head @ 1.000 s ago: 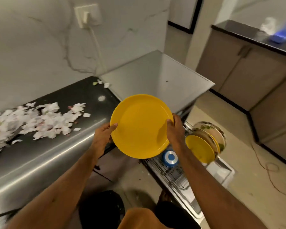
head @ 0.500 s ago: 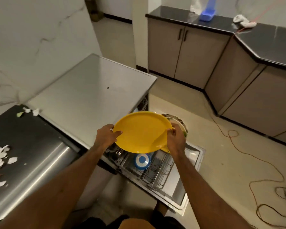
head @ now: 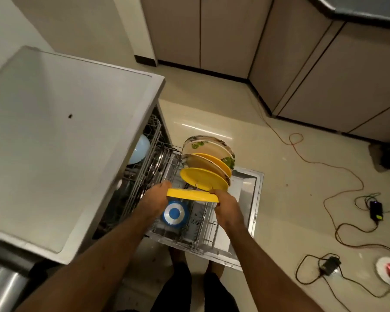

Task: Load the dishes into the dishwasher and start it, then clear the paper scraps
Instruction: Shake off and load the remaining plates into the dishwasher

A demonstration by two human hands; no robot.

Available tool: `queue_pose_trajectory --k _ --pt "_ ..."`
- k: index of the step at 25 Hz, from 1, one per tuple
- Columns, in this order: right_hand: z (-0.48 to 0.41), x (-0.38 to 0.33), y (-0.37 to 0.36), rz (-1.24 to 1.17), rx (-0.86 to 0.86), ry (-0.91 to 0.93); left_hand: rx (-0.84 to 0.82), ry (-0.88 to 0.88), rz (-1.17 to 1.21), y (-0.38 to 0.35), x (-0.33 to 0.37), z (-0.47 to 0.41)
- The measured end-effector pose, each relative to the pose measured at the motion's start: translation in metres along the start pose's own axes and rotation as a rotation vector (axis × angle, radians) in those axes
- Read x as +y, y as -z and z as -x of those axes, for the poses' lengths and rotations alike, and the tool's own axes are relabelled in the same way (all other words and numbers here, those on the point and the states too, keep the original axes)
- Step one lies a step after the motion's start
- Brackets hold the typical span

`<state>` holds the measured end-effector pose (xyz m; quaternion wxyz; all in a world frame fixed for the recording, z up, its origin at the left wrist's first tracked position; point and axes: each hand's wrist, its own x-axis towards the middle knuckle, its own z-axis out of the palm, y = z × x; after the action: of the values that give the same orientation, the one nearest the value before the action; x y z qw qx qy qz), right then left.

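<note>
I hold a yellow plate (head: 191, 195) edge-on over the pulled-out lower rack (head: 203, 230) of the open dishwasher (head: 61, 140). My left hand (head: 155, 197) grips its left rim and my right hand (head: 225, 204) grips its right rim. Just behind it, several plates stand in the rack: another yellow plate (head: 203, 179) nearest, then patterned and yellow ones (head: 208, 152). A blue and white bowl (head: 173, 213) lies in the rack below the held plate. A pale blue bowl (head: 140, 152) sits in the upper rack.
The dishwasher door (head: 245, 199) lies open on the floor. Orange and black cables (head: 338, 183) with a charger (head: 330, 264) trail across the tiles at right. Beige cabinets (head: 324, 75) line the back. A steel counter edge (head: 2, 287) shows at bottom left.
My view swung from the counter with paper scraps down to the dishwasher. Both hands lowered the yellow plate and tipped it from face-on to edge-on over the lower rack.
</note>
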<state>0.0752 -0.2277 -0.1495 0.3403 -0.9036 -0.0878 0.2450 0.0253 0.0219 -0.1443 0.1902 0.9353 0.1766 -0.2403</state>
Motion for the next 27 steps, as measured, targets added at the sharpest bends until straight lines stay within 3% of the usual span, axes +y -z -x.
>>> queue_pose_trajectory --k 10,22,27 --pt "-0.070 0.100 -0.090 0.125 0.049 -0.094 -0.091 -0.014 -0.172 -0.098 -0.024 -0.141" --pt "-0.156 0.120 -0.119 0.255 -0.098 -0.165 -0.162 0.014 -0.228 -0.127 -0.049 -0.226" --pt "-0.166 0.133 -0.128 0.226 -0.079 -0.284 -0.116 0.114 -0.004 -0.150 -0.048 -0.237"
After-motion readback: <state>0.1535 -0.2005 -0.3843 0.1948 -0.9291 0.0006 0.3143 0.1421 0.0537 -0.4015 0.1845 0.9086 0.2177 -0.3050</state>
